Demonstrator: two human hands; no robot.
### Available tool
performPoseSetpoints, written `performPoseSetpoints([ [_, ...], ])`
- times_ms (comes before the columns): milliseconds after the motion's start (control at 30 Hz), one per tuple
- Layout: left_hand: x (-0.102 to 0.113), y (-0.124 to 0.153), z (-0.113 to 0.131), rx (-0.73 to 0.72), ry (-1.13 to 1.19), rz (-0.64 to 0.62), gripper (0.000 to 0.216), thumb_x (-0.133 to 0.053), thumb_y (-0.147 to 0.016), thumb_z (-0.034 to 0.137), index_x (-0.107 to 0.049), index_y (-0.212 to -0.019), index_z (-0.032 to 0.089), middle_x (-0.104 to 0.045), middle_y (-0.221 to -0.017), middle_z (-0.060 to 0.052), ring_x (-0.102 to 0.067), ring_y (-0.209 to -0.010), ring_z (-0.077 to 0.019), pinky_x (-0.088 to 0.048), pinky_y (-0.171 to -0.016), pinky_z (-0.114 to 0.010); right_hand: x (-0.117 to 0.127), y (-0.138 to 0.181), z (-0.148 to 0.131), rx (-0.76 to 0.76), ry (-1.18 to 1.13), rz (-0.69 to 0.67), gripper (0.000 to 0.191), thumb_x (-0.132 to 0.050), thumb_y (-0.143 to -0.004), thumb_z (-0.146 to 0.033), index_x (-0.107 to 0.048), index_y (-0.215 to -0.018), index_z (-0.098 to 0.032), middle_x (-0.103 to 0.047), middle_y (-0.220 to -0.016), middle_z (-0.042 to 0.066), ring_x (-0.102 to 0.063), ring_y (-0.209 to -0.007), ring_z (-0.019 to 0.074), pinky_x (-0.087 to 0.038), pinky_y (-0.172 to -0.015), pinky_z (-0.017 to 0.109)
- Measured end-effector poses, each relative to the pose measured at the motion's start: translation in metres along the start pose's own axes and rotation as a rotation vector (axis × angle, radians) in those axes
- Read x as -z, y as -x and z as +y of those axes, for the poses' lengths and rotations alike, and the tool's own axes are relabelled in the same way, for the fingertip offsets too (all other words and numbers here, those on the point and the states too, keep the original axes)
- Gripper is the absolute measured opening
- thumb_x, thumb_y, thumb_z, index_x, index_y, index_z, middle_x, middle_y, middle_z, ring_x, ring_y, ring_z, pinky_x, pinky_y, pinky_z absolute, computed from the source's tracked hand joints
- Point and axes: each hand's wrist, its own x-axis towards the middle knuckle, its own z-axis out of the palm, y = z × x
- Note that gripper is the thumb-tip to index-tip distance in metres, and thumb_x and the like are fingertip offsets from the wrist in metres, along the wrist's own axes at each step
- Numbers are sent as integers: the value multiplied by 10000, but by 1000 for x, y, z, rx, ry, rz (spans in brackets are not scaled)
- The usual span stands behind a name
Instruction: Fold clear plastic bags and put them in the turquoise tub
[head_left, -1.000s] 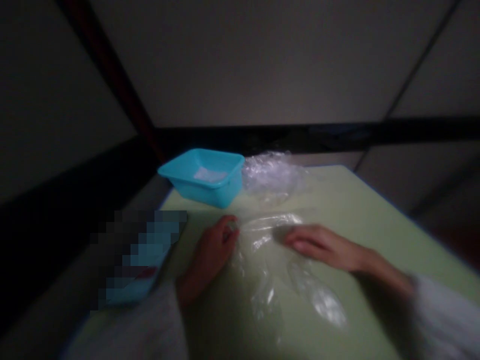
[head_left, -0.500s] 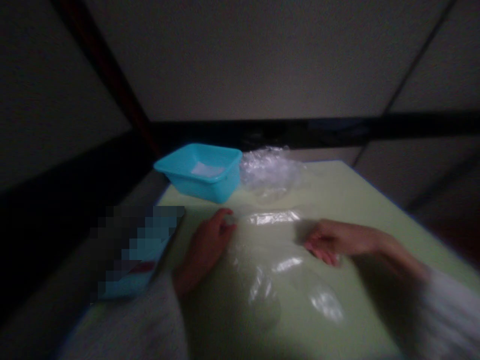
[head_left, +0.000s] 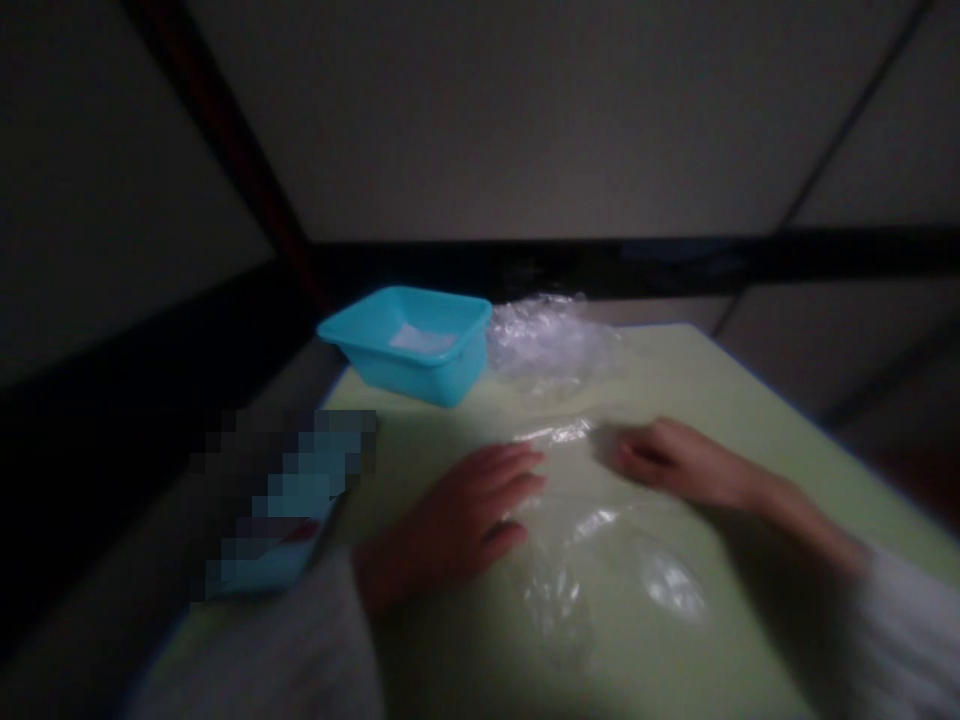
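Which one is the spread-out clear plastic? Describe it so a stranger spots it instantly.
On the pale green table, a blue basin and crumpled heap mark the far end. Nearer, around the left hand and right hand, lies the clear plastic: spread out and see-through, whereas the heap is bunched and whitish.

Illumination dim; outer margins fall to near black, the tabletop [head_left: 750,420] palest toward its far end. Glare streaks on the clear plastic [head_left: 596,525]. Dark shadow beneath the right forearm [head_left: 795,510]. Blur softens the left hand [head_left: 469,515] and right hand [head_left: 671,462]; 1 patch [head_left: 304,490] at left heavily pixelated
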Motion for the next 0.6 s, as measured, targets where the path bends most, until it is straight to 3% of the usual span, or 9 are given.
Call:
performPoseSetpoints([
  [100, -1, -3, 3, -26, 83, -128, 437, -535, -866, 257, -490, -1298, 210, -383, -1451, -86, -287, -1364, -241, -222, -1122, -447, -3, -3, -8, 31, -69, 91, 233, -448, -887, -279, -502, -683, -179, -473, -579, -26, -417, -507, 98, -316, -470, 218],
  [267, -14, -3, 25, 116, 83, -139, 567, -562, -850, 294, -376, -1383, 247, -284, -1499, -71, -208, -1392, -265, -197, -1123, -504, -16, -7, -18, 154, -61, 214, 122, -460, -889, -220, -563, -841, -176, -602, -834, 52, -559, -758, 167, -445, -685, 292],
  [400, -29, 4, 58, 262, 32, -34, 563, -553, -851, 310, -382, -1376, 203, -292, -1492, -104, -217, -1384, -308, -244, -1094, -561, -30, -10, -19, 223, 48, 250, 132, -464, -886, -190, -576, -953, -165, -610, -909, 84, -566, -867, 208, -469, -778, 364],
  [467, -32, 6, 66, 268, 47, 32, 520, -544, -854, 319, -424, -1341, 181, -364, -1456, -115, -312, -1345, -299, -335, -1064, -522, -34, -11, -20, 245, 59, 250, 156, -453, -895, -182, -580, -983, -161, -618, -924, 87, -575, -874, 206, -488, -777, 368],
  [600, -27, -1, 44, 316, 45, 146, 348, -364, -925, 199, -528, -1227, 150, -546, -1304, -104, -483, -1227, -209, -392, -1053, -410, -37, -13, -20, 282, 92, 236, 271, -417, -931, -227, -554, -1152, -149, -614, -1125, 117, -574, -1034, 212, -485, -898, 392],
])
